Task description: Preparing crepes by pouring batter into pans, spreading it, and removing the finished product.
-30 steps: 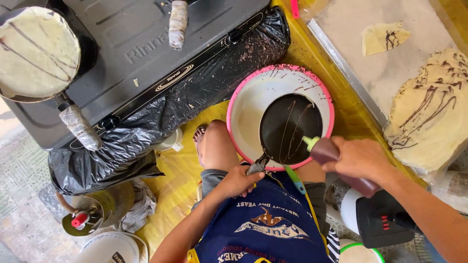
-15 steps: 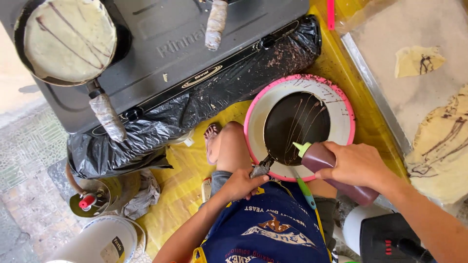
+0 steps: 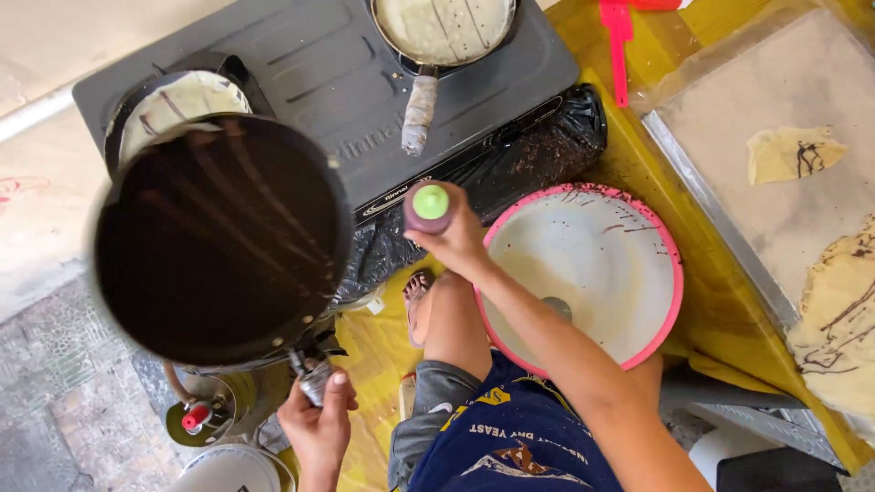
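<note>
Batter streaks run in dark lines across the round black frying pan point(image 3: 221, 241), which half a second ago lay over the pink-rimmed white basin and now is lifted up close to the camera, above the left end of the grey two-burner stove point(image 3: 337, 109). The left hand point(image 3: 319, 428) has its fingers closed around the pan's handle at the lower edge of the view. The right hand point(image 3: 456, 239), which earlier held the brown squeeze bottle with a green cap point(image 3: 428, 208) tipped over the pan, now grips it upright in front of the stove, beside the crumpled black plastic sheet point(image 3: 510, 155). The pink-rimmed white basin point(image 3: 656, 273) sits uncovered on the yellow mat, with a small ladle bowl showing in its pale batter. On the stove, two other pans hold pale crepes. At right, a flat tray point(image 3: 729, 137) carries finished crepes.
</note>
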